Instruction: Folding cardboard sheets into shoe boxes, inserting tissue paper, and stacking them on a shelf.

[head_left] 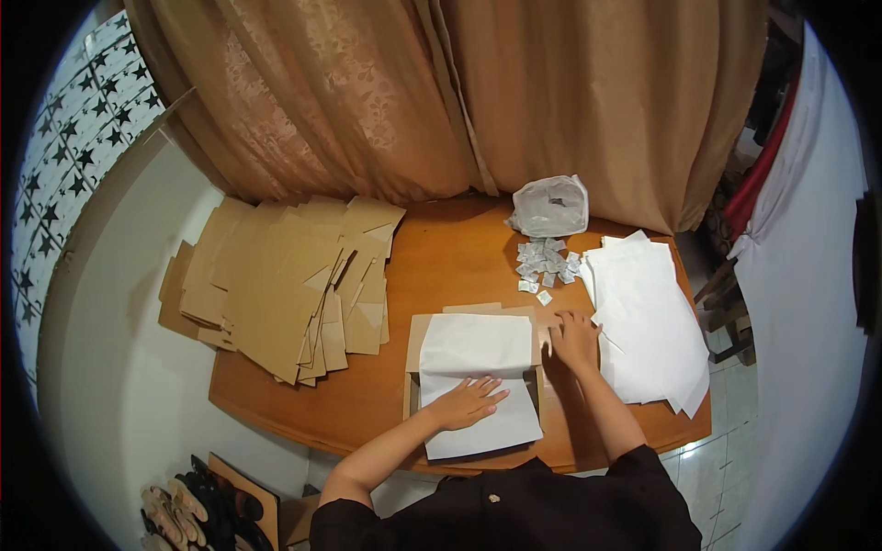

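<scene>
The left hand [469, 404] lies flat, fingers spread, pressing on a creased white paper sheet [478, 342]; the right hand [576, 340] is apart from it, fingers loosely bent over the surface [441, 248], near the white paper stack [641, 321]. Both hands are unclenched. The open cardboard box [414, 344] sits in front of the person, with the sheet laid across its opening and over its near edge. Beyond the right hand, a translucent plastic bag [548, 213] stands behind a pile of small sachets [544, 259]; its contents are unclear.
</scene>
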`<state>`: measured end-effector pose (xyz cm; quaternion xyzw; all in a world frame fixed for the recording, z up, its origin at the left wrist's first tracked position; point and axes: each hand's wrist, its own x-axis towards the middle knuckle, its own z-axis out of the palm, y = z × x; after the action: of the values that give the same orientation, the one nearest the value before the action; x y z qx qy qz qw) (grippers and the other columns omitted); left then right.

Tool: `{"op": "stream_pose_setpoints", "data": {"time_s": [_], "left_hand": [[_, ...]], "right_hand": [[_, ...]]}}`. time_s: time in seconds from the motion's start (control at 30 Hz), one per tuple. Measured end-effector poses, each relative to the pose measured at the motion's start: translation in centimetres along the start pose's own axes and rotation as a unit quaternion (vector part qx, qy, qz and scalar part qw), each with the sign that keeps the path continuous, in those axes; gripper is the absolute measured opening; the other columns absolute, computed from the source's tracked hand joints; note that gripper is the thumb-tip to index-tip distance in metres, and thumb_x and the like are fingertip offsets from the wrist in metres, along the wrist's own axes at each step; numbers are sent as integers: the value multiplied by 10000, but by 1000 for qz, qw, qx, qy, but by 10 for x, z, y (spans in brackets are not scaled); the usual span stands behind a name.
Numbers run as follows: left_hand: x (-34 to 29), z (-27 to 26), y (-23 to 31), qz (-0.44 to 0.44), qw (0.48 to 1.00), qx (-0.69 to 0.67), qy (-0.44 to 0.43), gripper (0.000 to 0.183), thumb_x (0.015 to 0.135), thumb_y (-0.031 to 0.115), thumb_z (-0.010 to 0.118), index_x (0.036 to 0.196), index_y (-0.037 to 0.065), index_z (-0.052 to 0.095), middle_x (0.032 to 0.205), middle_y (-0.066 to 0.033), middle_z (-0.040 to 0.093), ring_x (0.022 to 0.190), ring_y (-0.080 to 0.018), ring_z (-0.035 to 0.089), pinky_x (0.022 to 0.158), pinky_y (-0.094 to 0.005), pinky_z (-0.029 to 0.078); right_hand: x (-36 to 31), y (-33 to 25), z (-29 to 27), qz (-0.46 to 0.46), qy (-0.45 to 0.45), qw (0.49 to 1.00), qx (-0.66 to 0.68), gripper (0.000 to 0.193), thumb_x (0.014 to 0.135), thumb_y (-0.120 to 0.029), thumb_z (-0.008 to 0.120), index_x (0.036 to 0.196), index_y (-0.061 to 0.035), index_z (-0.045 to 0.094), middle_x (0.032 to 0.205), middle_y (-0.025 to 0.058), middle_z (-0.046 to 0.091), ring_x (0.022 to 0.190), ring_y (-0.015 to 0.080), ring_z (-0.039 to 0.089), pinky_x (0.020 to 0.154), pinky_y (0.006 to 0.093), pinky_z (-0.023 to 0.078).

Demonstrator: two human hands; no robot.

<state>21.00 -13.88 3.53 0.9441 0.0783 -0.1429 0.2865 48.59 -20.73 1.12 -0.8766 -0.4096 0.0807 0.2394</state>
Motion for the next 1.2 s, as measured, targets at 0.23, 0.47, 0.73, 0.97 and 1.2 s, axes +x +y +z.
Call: {"op": "stream_pose_setpoints", "data": {"time_s": [0.23, 0.47, 0.73, 0.97, 1.2], "left_hand": [[27, 21, -12, -57, 978, -194, -43, 533, 982, 431, 213, 1441, 161, 242, 1495, -137, 197, 1373, -355, 168, 1090, -514, 153], [-7, -25, 9, -67, 966, -231, -95, 692, 840, 516, 557, 1318, 29, 443, 1353, -180, 437, 1254, -302, 417, 1043, -339, 326], [-64, -21, 4, -86, 973, -198, -87, 419, 802, 334, 654, 1128, 73, 621, 1120, -149, 618, 1030, -280, 591, 875, -341, 463], [-57, -27, 0, -53, 973, -215, -58, 245, 864, 245, 575, 1028, 82, 657, 914, -124, 671, 844, -279, 631, 743, -355, 481], [-47, -18, -10, -27, 987, -143, 62, 227, 885, 256, 538, 944, 61, 637, 844, -156, 639, 786, -305, 610, 698, -381, 467]], "right_hand": [[67, 2, 47, -59, -40, 997, -30, 431, 790, -245, 600, 1200, -144, 514, 1214, 58, 510, 1169, 275, 442, 1009, 664, 191], [71, 9, 56, -115, 16, 986, -117, 180, 791, -203, 598, 939, -110, 641, 957, 49, 616, 937, 237, 567, 1025, 626, 213], [-3, 7, 37, -171, 76, 980, -66, 124, 779, -147, 576, 855, -82, 649, 829, 79, 621, 814, 244, 596, 1050, 569, 220], [-51, 8, 29, -93, 1, 990, -108, 119, 749, -122, 603, 844, -55, 627, 825, 106, 612, 830, 277, 600, 1046, 574, 228], [-71, 10, 32, 18, 22, 998, -62, 274, 704, -169, 661, 955, -66, 619, 942, 112, 610, 944, 287, 583, 1046, 550, 240]]}}
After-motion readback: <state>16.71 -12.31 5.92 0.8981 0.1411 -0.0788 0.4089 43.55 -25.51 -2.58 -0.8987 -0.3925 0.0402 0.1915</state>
